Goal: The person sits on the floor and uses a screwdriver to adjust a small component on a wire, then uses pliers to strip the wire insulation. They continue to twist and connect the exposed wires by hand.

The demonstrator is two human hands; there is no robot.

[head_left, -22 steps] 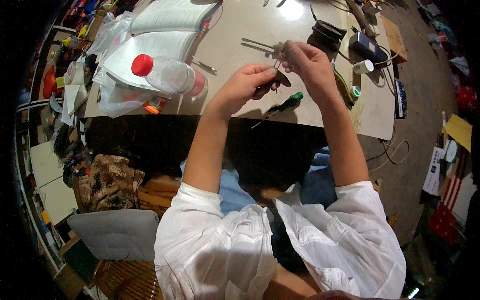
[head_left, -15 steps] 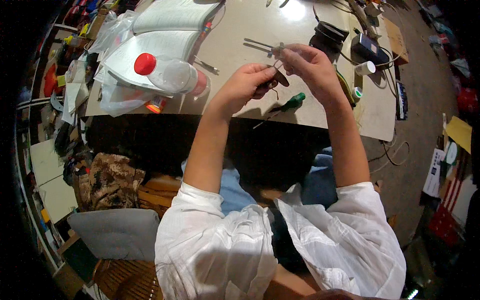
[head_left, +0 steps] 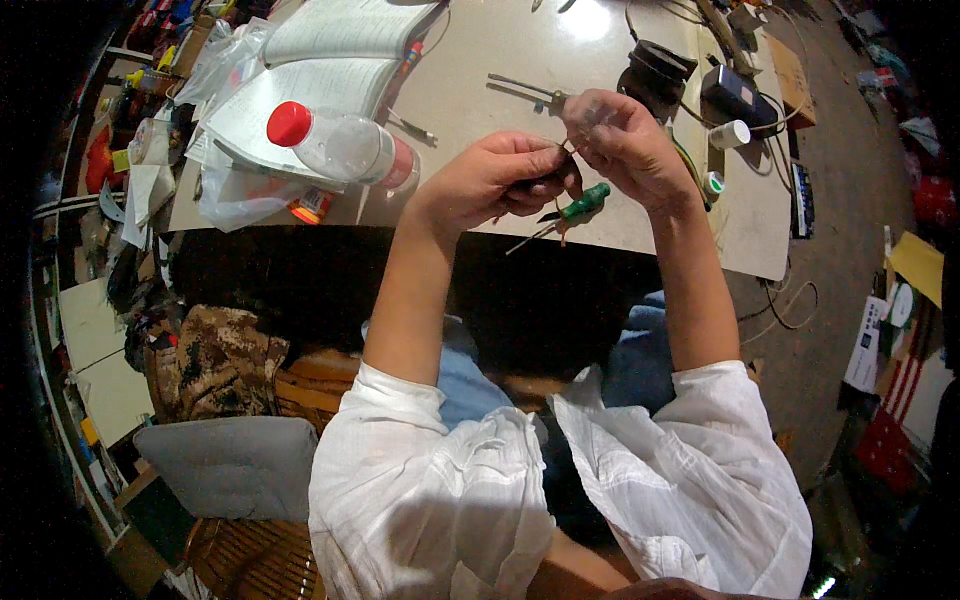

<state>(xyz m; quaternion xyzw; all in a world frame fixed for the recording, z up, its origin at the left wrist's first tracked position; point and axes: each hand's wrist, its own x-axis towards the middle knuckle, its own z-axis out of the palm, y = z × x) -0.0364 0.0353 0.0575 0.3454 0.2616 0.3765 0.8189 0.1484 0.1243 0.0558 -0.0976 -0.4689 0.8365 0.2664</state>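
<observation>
Over the table's near edge, my left hand (head_left: 505,172) is closed on a small dark piece, mostly hidden by the fingers. A thin copper-coloured wire (head_left: 562,222) hangs below it. My right hand (head_left: 632,145), slightly blurred, pinches a thin wire right beside the left fingertips. Under the hands lies a green-handled screwdriver (head_left: 584,204), its shaft pointing toward the near edge. Just beyond my right hand is a second screwdriver (head_left: 518,85), its handle partly covered by that hand.
At the left stand a clear bottle with a red cap (head_left: 335,147) and an open book (head_left: 265,118), by a plastic bag (head_left: 240,203). Rightward are a black coil-like object (head_left: 660,70), a black power adapter (head_left: 735,95), a white cylinder (head_left: 730,135) and loose cables.
The dark piece in my left hand has turned and is now mostly hidden by the fingers. My right hand has shifted slightly right and nearer me, uncovering more of the far screwdriver.
</observation>
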